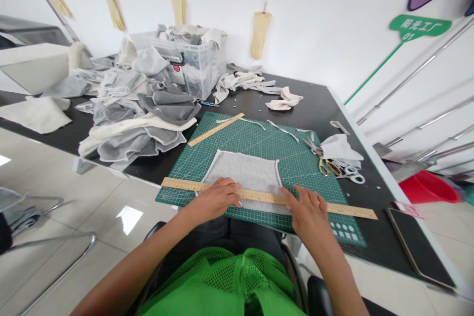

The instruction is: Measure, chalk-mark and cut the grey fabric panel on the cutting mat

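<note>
A light grey piece of cloth [246, 170] with finished edges lies flat on a green cutting mat [314, 177]. Across its lower part runs a long wooden ruler [259, 197]. My left hand [218, 195] is closed over this ruler, its fingers together on the far edge and the thumb by the near edge. With its fingers spread, my right hand [307, 207] rests on the ruler at the cloth's right side. The cloth's near edge shows below the ruler. Both palms hide short stretches of the ruler.
A second wooden ruler [217, 129] and cut strips [283, 131] lie on the mat. Gold-handled scissors [323, 165] and white-handled scissors [353, 175] sit right, beyond them a phone [418, 242]. A fabric pile [137, 103] and a plastic bin [202, 66] stand left.
</note>
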Available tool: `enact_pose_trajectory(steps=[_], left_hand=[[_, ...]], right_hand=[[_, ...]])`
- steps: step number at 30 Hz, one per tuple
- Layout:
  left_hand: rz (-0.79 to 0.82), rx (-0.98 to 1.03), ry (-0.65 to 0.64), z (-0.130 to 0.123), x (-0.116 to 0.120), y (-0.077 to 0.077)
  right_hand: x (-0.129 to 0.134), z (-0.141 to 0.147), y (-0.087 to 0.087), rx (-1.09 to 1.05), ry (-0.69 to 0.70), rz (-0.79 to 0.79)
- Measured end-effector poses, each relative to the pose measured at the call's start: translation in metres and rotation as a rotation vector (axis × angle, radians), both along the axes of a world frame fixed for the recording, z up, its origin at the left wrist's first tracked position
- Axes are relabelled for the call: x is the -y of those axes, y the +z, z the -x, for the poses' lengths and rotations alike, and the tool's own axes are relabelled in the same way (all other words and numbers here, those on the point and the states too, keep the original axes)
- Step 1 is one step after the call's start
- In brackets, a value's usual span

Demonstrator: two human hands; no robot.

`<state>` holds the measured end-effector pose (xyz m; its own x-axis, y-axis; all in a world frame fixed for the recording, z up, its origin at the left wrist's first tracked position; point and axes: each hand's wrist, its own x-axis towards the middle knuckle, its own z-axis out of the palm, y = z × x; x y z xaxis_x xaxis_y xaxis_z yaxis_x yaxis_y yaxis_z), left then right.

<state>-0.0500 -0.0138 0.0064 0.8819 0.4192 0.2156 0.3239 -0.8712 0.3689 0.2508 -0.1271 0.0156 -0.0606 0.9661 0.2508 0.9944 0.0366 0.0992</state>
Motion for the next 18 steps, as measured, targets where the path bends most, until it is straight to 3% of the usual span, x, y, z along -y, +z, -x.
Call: enact_pose_trajectory(steps=[3,11,18], left_hand=[[-0.001,-0.007,0.002,0.0,0.0,0.001],[0.045,0.028,0.023,0.0,0.0,0.002],[0.126,0.143,0.002,0.004,-0.003,-0.006]], right_hand=[[0.0,0.001,0.001,0.004,0.043,0.04],[0.006,0.003,0.013,0.04,-0.067,-0.005],[0.007,0.009,0.002,0.034,0.028,-0.065]])
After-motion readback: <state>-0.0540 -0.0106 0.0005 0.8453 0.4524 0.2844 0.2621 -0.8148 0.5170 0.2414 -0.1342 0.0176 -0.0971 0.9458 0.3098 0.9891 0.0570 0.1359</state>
